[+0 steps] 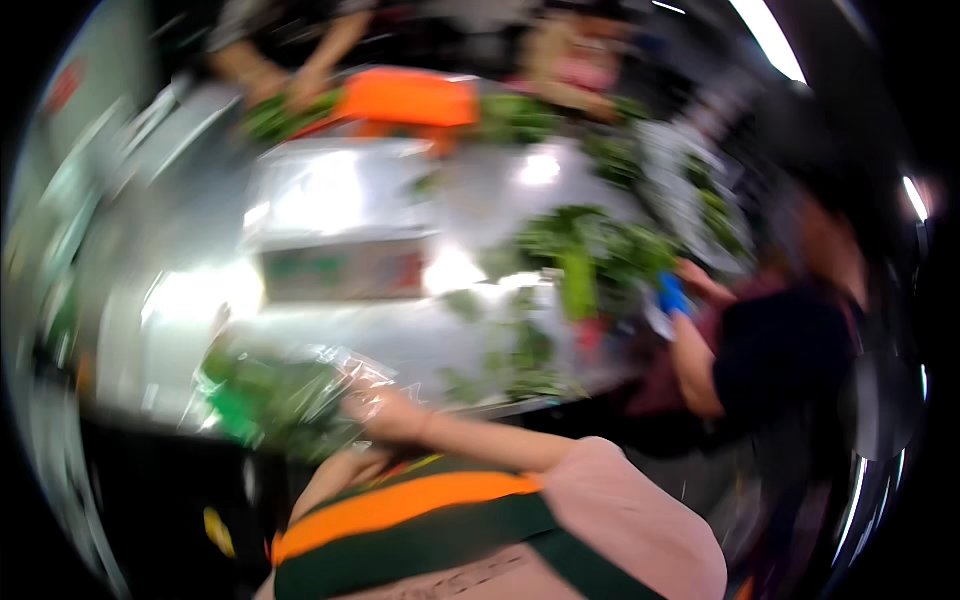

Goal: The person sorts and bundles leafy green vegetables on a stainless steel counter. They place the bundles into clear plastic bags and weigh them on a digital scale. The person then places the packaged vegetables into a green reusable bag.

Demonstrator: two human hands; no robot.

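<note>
A clear plastic bag of leafy greens [289, 394], with a green patch on its lower left side, is held at the near left edge of a shiny metal table [360, 330]. My right hand [382, 405] is shut on the bag's right end. My left hand [367, 457] is low beside the bag, close to my body; its fingers are mostly hidden and blurred. Loose green leaves [529, 360] lie on the table to the right of my right hand. Motion blur hides fine detail.
Clear plastic bags [337, 191] lie mid-table, beside a printed pack [345, 270]. An orange container [409, 97] stands at the far side. Greens [600, 240] are heaped at right, where a co-worker's blue-covered hand [673, 294] works. Other people's hands handle greens across the table.
</note>
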